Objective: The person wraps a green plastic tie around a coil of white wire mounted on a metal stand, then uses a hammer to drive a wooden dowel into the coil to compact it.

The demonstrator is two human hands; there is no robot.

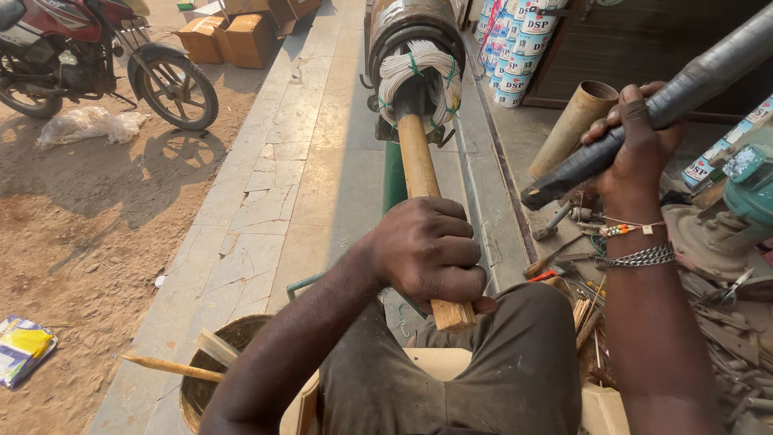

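My left hand [431, 254] is closed around a thick wooden rod [418, 157]. The rod's far end is pushed into the white, green-tied wire winding [420, 74] at the mouth of a dark metal motor cylinder [412, 22]; its near end sticks out below my fist. My right hand [636, 141] grips a dark metal bar [684, 84], raised at the upper right and slanting down towards the rod. A chain bracelet and thread band circle my right wrist.
A brass-coloured tube [573, 125] leans near the bar. Pliers, screws and scrap tools [564, 270] lie at the right by a teal machine [749, 181]. A basket [201, 379] sits lower left, a motorcycle [97, 56] and cardboard boxes [233, 36] stand far left, stacked cans [515, 48] behind.
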